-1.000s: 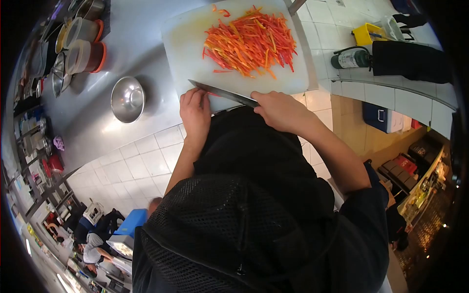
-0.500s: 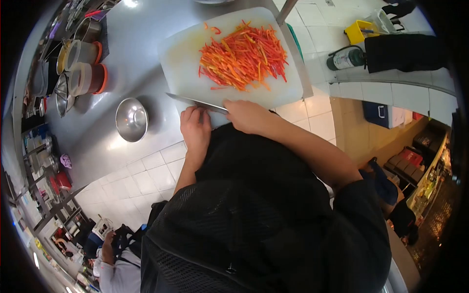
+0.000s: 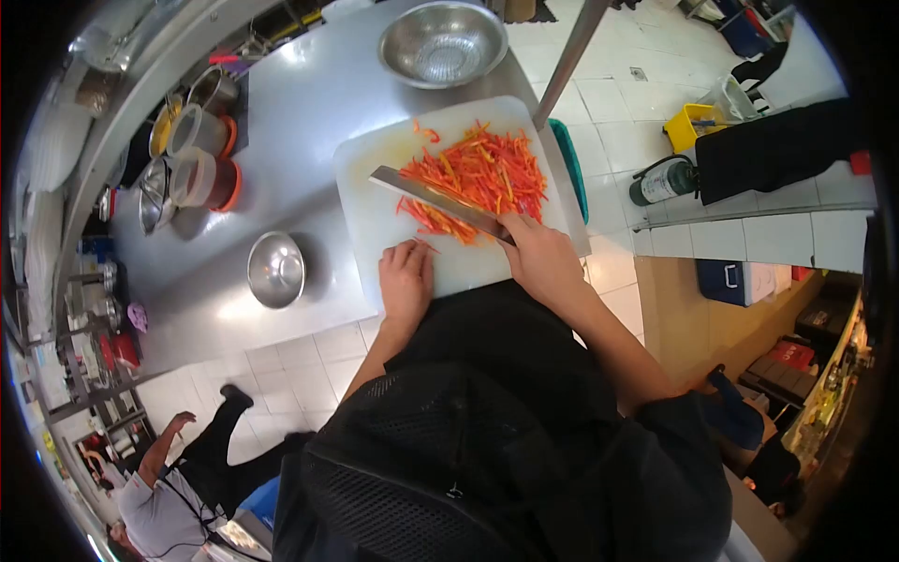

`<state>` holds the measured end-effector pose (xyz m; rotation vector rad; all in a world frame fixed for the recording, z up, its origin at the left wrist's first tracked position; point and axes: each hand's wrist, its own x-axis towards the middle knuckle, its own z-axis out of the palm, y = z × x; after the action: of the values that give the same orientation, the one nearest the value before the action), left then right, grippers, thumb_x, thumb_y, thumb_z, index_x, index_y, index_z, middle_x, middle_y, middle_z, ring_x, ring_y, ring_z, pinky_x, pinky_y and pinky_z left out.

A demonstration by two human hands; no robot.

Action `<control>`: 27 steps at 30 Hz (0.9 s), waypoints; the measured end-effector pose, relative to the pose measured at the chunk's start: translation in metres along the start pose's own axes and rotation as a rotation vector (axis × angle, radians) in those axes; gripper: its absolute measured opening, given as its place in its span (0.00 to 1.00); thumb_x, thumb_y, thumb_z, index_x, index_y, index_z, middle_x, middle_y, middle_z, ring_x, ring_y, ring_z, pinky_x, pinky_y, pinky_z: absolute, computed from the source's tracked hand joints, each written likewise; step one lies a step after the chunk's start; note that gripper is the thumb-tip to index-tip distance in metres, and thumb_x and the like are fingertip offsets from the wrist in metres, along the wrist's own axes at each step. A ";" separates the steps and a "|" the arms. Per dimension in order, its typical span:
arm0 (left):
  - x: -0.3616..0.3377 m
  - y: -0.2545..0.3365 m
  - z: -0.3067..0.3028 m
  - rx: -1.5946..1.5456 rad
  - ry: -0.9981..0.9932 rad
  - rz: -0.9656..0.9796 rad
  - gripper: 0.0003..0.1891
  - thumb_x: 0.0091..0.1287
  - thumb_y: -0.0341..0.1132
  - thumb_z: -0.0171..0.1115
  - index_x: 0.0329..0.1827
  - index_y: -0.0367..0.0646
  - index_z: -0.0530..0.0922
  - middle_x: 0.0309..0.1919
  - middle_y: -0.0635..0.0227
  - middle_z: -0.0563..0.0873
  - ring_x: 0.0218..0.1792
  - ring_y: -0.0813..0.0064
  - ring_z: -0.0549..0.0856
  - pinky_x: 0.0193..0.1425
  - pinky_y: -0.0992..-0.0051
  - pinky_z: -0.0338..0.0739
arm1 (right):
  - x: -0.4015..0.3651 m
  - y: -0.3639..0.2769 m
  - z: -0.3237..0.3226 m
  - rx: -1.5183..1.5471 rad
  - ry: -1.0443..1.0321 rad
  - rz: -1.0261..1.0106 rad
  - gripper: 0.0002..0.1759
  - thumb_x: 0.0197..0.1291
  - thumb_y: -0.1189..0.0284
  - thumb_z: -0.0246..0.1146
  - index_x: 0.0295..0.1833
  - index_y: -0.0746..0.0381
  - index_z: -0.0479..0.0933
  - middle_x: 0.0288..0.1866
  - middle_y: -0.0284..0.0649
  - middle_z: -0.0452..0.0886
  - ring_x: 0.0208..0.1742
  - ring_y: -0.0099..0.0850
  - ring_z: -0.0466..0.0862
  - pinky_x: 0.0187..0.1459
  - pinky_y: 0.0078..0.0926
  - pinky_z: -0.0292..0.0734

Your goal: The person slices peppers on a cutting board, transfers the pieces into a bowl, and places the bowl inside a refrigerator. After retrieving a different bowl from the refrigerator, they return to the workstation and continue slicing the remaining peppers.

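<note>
My right hand (image 3: 543, 262) is closed around the handle of a kitchen knife (image 3: 445, 204), whose wide blade lies across the near side of a heap of red and orange pepper strips (image 3: 492, 169). The heap rests on a white cutting board (image 3: 370, 192). At the board's near left, my left hand (image 3: 405, 286) is closed, its fingers bent down and together over the surface. A thin red strip shows by its fingertips; whether the fingers grip anything is hidden.
A small steel bowl (image 3: 276, 270) stands left of the board on the steel table (image 3: 300, 122). Beyond the board is a large steel bowl (image 3: 442, 45). Tubs with orange lids (image 3: 225, 183) sit at the left. A table post (image 3: 569, 61) rises behind the board; a co-worker (image 3: 173, 496) is lower left.
The knife has moved from the board's near edge up onto the pepper heap. My hands have separated. The view has shifted, bringing the large bowl further into sight.
</note>
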<state>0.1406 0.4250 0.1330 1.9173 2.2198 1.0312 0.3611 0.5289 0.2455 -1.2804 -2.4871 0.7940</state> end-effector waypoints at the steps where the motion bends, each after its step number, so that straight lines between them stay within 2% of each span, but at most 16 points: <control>1: 0.006 0.003 0.006 0.006 -0.024 0.052 0.09 0.65 0.29 0.70 0.47 0.40 0.87 0.46 0.65 0.86 0.49 0.57 0.82 0.56 0.58 0.76 | 0.000 0.001 -0.006 0.021 0.137 -0.044 0.13 0.67 0.71 0.66 0.54 0.62 0.75 0.47 0.48 0.86 0.47 0.52 0.88 0.43 0.51 0.82; 2: 0.011 0.005 0.009 0.018 -0.066 0.063 0.12 0.66 0.30 0.70 0.52 0.40 0.87 0.48 0.66 0.86 0.51 0.58 0.82 0.58 0.56 0.74 | 0.002 0.004 -0.009 0.016 0.163 -0.043 0.13 0.67 0.71 0.66 0.54 0.62 0.75 0.47 0.48 0.86 0.47 0.52 0.88 0.43 0.51 0.82; 4: 0.020 0.010 0.005 -0.003 -0.054 0.060 0.13 0.66 0.30 0.71 0.52 0.40 0.86 0.48 0.64 0.86 0.51 0.57 0.82 0.58 0.57 0.74 | 0.006 0.014 -0.010 -0.043 0.222 -0.018 0.16 0.61 0.74 0.69 0.52 0.59 0.74 0.46 0.46 0.85 0.42 0.53 0.86 0.40 0.51 0.79; 5: 0.023 0.013 0.003 -0.021 -0.050 0.032 0.13 0.66 0.30 0.71 0.53 0.40 0.86 0.48 0.63 0.86 0.51 0.57 0.82 0.59 0.57 0.73 | 0.007 0.018 -0.011 -0.049 0.238 -0.024 0.16 0.61 0.74 0.69 0.52 0.59 0.74 0.46 0.46 0.85 0.42 0.53 0.86 0.40 0.51 0.79; 7: 0.032 0.015 -0.007 -0.044 0.003 0.022 0.13 0.66 0.30 0.71 0.52 0.41 0.86 0.48 0.61 0.85 0.51 0.57 0.82 0.59 0.56 0.73 | 0.004 0.025 -0.010 -0.125 0.166 0.006 0.17 0.59 0.76 0.68 0.53 0.61 0.73 0.47 0.46 0.85 0.45 0.50 0.88 0.43 0.50 0.83; 10: 0.042 0.027 -0.025 -0.159 0.103 0.029 0.12 0.66 0.29 0.71 0.52 0.42 0.86 0.49 0.60 0.86 0.54 0.57 0.83 0.61 0.55 0.73 | -0.002 0.042 -0.002 -0.165 0.114 0.024 0.19 0.56 0.77 0.68 0.52 0.61 0.72 0.47 0.47 0.84 0.45 0.51 0.88 0.43 0.50 0.82; 12: 0.054 0.042 -0.037 -0.179 -0.108 0.226 0.18 0.69 0.37 0.72 0.59 0.42 0.84 0.57 0.59 0.85 0.63 0.55 0.81 0.67 0.54 0.73 | -0.008 0.045 -0.003 -0.167 0.090 0.023 0.18 0.56 0.76 0.69 0.51 0.62 0.72 0.46 0.47 0.84 0.45 0.51 0.88 0.43 0.50 0.82; 13: 0.058 0.052 -0.041 -0.180 -0.103 0.224 0.18 0.69 0.37 0.72 0.59 0.42 0.84 0.57 0.59 0.85 0.63 0.55 0.81 0.67 0.54 0.73 | -0.011 0.045 -0.004 -0.171 0.068 0.023 0.17 0.56 0.76 0.69 0.50 0.62 0.72 0.46 0.47 0.84 0.44 0.51 0.88 0.43 0.50 0.82; 15: 0.064 0.071 -0.044 -0.116 -0.509 0.483 0.30 0.72 0.52 0.68 0.72 0.44 0.78 0.71 0.57 0.80 0.76 0.53 0.73 0.77 0.55 0.67 | -0.018 0.044 -0.008 -0.149 0.052 0.007 0.17 0.56 0.76 0.70 0.49 0.62 0.72 0.46 0.47 0.84 0.44 0.51 0.88 0.43 0.50 0.82; 16: 0.067 0.071 -0.043 -0.117 -0.504 0.481 0.30 0.72 0.52 0.68 0.72 0.44 0.78 0.71 0.57 0.80 0.76 0.53 0.73 0.77 0.55 0.67 | -0.021 0.043 -0.010 -0.124 0.036 -0.005 0.17 0.55 0.75 0.70 0.48 0.62 0.72 0.45 0.46 0.84 0.44 0.51 0.88 0.43 0.50 0.82; 18: 0.076 0.069 -0.038 -0.023 -0.695 0.590 0.43 0.72 0.64 0.63 0.82 0.46 0.67 0.80 0.54 0.72 0.82 0.49 0.65 0.83 0.54 0.61 | -0.029 0.049 -0.011 -0.142 0.028 -0.029 0.17 0.55 0.75 0.70 0.47 0.62 0.72 0.44 0.46 0.84 0.44 0.51 0.87 0.43 0.50 0.82; 21: 0.095 0.042 -0.021 0.021 -0.776 0.507 0.48 0.70 0.68 0.61 0.86 0.47 0.61 0.82 0.55 0.68 0.84 0.48 0.62 0.86 0.52 0.56 | -0.042 0.053 -0.014 -0.170 -0.006 -0.037 0.17 0.55 0.75 0.71 0.47 0.61 0.72 0.43 0.45 0.84 0.43 0.52 0.87 0.43 0.50 0.82; 22: 0.099 0.036 -0.023 0.016 -0.769 0.500 0.48 0.70 0.68 0.61 0.86 0.47 0.61 0.82 0.55 0.68 0.84 0.48 0.62 0.86 0.52 0.56 | -0.046 0.054 -0.016 -0.183 -0.023 -0.023 0.17 0.54 0.74 0.71 0.47 0.61 0.72 0.43 0.44 0.83 0.43 0.52 0.87 0.43 0.50 0.82; 24: 0.111 0.032 -0.027 -0.083 -0.824 0.363 0.49 0.69 0.67 0.63 0.86 0.46 0.61 0.84 0.56 0.64 0.85 0.50 0.59 0.86 0.54 0.55 | -0.051 0.057 -0.015 -0.182 -0.019 -0.023 0.17 0.54 0.74 0.71 0.46 0.60 0.72 0.42 0.44 0.83 0.43 0.52 0.87 0.43 0.51 0.82; 25: 0.112 0.036 -0.029 -0.088 -0.820 0.373 0.49 0.69 0.67 0.63 0.86 0.46 0.61 0.84 0.56 0.64 0.85 0.50 0.59 0.86 0.54 0.55 | -0.053 0.059 -0.013 -0.169 -0.009 -0.015 0.17 0.54 0.74 0.71 0.46 0.60 0.72 0.42 0.44 0.83 0.43 0.52 0.87 0.43 0.51 0.81; 27: 0.109 0.044 -0.040 -0.261 -0.610 0.343 0.44 0.73 0.61 0.63 0.85 0.44 0.63 0.83 0.55 0.67 0.84 0.48 0.60 0.86 0.54 0.55 | -0.055 0.058 -0.007 -0.174 0.001 0.000 0.17 0.55 0.73 0.71 0.46 0.59 0.72 0.42 0.44 0.83 0.43 0.53 0.86 0.43 0.51 0.81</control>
<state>0.1353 0.5055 0.2276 2.1513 1.3991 0.5952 0.4360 0.5148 0.2206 -1.3345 -2.6033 0.5873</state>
